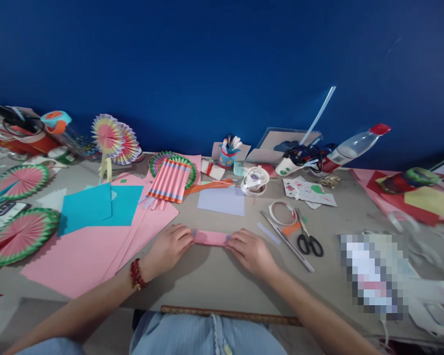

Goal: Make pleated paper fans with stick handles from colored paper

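Observation:
A narrow folded pink paper strip [210,238] with bluish ends lies across the middle of the table. My left hand [174,244] is closed on its left end, a red beaded bracelet at the wrist. At the other end, the fingers of my right hand [252,250] are closed on the strip too. Beyond my left hand rests a pleated pink paper [170,180] with orange and purple edges. Right of my right hand lie a metal ruler [290,244], black-handled scissors [310,241] and a roll of tape [282,213].
Pink sheets [77,261] and blue paper [124,207] cover the left side, near round paper fans [27,234]. A lilac sheet [222,201] lies ahead. Along the blue wall stand a pen cup [227,158] and a tilted plastic bottle [355,148]. Red paper [410,197] lies far right.

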A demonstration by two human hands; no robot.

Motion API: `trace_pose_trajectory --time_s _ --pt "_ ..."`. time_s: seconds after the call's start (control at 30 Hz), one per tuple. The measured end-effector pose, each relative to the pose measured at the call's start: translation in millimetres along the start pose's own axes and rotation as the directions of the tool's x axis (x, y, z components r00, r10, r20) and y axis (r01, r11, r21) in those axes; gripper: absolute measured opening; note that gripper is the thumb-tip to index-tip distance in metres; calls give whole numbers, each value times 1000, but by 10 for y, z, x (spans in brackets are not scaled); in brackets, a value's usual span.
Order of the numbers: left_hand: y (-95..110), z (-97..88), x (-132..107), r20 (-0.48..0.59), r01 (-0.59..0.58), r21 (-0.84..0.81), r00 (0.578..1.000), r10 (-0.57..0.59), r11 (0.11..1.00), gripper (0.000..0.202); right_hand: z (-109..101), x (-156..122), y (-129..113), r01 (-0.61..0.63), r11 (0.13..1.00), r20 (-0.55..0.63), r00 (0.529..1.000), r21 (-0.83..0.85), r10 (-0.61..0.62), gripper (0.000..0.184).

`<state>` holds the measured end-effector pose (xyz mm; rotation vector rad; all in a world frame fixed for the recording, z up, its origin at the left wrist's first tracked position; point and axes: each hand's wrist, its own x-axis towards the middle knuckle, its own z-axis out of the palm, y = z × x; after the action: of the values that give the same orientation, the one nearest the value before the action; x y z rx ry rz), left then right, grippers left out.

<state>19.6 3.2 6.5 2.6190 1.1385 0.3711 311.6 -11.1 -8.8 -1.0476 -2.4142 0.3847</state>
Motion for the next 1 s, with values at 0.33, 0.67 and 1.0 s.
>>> trace_pose_trajectory --time_s 0.33,0.67,1.0 --pt "-49 -143 223 103 216 -302 976 -193 928 13 -30 129 0 -210 974 48 977 87 206 17" --pt "-129 -114 272 74 189 -324 982 -175 927 13 -37 227 -32 -347 937 100 934 38 342 11" --pt "-332 -144 432 213 204 -332 967 -138 921 12 -25 261 3 -335 941 136 931 -58 340 21"
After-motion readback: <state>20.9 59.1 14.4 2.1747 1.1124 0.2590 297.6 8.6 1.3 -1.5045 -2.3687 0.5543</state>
